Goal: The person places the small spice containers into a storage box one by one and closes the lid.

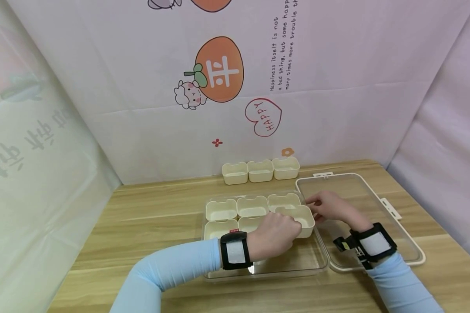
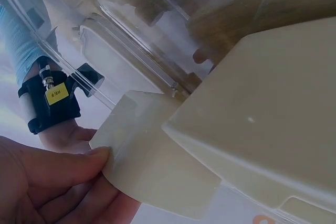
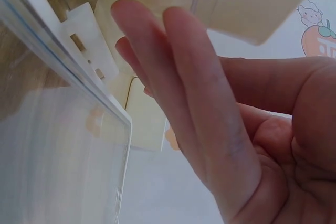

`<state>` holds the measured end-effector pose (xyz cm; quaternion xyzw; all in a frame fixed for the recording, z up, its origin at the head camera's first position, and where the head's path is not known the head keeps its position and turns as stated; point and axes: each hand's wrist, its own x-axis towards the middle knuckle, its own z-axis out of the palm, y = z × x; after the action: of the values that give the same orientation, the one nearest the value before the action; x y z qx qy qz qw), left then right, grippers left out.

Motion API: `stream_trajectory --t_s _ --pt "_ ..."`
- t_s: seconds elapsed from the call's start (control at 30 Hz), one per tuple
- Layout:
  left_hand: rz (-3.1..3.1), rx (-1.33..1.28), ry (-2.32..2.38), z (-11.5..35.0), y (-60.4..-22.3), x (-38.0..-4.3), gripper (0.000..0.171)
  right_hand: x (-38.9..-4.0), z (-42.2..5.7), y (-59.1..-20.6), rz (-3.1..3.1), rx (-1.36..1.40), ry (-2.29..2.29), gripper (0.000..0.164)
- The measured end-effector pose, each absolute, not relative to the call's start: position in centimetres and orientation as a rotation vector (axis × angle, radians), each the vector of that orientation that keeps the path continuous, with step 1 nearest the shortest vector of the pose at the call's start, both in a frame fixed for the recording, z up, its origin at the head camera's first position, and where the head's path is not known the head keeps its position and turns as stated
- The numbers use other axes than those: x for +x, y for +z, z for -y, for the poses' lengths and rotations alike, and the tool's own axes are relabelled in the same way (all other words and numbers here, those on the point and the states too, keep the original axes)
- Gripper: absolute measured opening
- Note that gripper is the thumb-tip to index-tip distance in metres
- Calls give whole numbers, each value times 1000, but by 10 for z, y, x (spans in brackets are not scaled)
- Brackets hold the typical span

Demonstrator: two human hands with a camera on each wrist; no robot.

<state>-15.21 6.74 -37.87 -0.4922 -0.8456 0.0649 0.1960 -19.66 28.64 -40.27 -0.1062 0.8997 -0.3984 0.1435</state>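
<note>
My left hand (image 1: pixel 276 237) pinches a cream rectangular cup (image 1: pixel 307 222) over the right part of a clear plastic box (image 1: pixel 297 263). In the left wrist view, its thumb and fingers grip the wall of that cup (image 2: pixel 152 153). Just right of it is my right hand (image 1: pixel 330 206), fingertips close by the cup's side. The right wrist view shows the right hand's fingers (image 3: pixel 210 93) extended, cream plastic beyond the tips. Similar cups, such as one at the back left (image 1: pixel 221 211), sit inside the clear box; my left hand and wrist partly hide the front ones.
Three more cream cups (image 1: pixel 260 171) stand in a row by the back cloth (image 1: pixel 149 139). A clear lid with a white rim (image 1: pixel 409 245) and side clips lies right of the box on the wooden table (image 1: pixel 149 217), under my right forearm.
</note>
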Motion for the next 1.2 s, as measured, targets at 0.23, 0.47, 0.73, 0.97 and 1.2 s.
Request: stream_trajectory --t_s 0.23,0.47,0.73,0.97,1.2 --pt "2330 -1394 177 -68 -383 -154 24 -197 -286 -403 -2620 -273 -1129 35" --pt "2332 -1439 184 -67 -387 -156 21 -196 -283 -402 -2651 -233 -1129 34" --pt "2330 -1470 169 -67 -392 -157 21 -195 -282 -403 -2677 -222 -1105 29" --pt "2325 -1485 164 -67 -393 -157 21 -196 -282 -404 -2680 -208 -1106 29" --pt "2323 -1482 186 -67 -395 -157 21 -198 -282 -407 -2683 -179 -1118 29"
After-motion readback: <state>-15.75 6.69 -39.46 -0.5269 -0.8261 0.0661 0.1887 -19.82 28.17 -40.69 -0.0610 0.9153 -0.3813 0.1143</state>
